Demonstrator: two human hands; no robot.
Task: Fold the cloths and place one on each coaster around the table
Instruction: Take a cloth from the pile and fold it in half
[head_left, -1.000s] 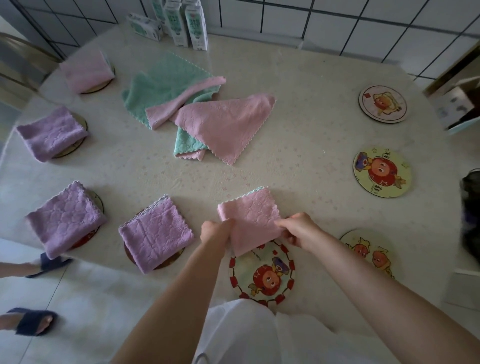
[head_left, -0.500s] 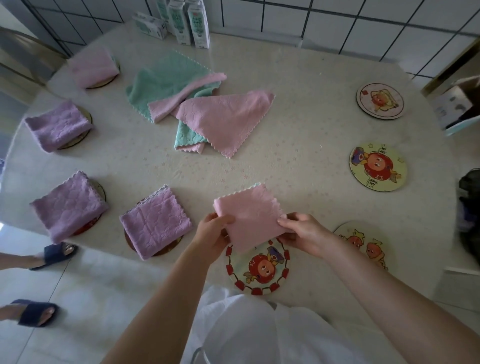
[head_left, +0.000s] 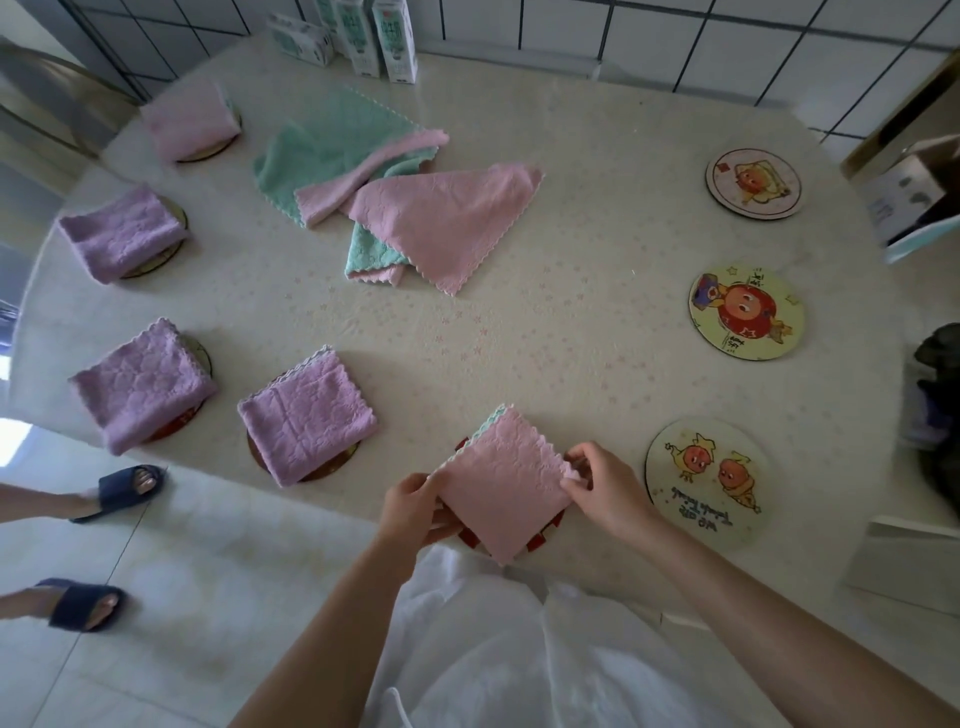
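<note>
A folded pink cloth (head_left: 506, 480) lies over the red-rimmed coaster (head_left: 545, 535) at the table's near edge and hides most of it. My left hand (head_left: 415, 506) pinches its left corner; my right hand (head_left: 602, 483) pinches its right corner. Several folded purple and pink cloths sit on coasters along the left: (head_left: 306, 415), (head_left: 140, 384), (head_left: 122, 231), (head_left: 187, 122). Three bare cartoon coasters lie on the right: (head_left: 706, 483), (head_left: 745, 312), (head_left: 753, 182). A loose heap of pink (head_left: 447, 218) and green (head_left: 332, 145) cloths is at the table's middle back.
Milk cartons (head_left: 374, 36) stand at the back by the tiled wall. A box (head_left: 914, 192) juts in at the right edge, a dark object (head_left: 940, 410) below it. Another person's feet in blue slippers (head_left: 119, 491) are on the floor to the left.
Both hands have carried the folded pink cloth nearer to me and lowered it onto the red-rimmed coaster, which was visible below it before.
</note>
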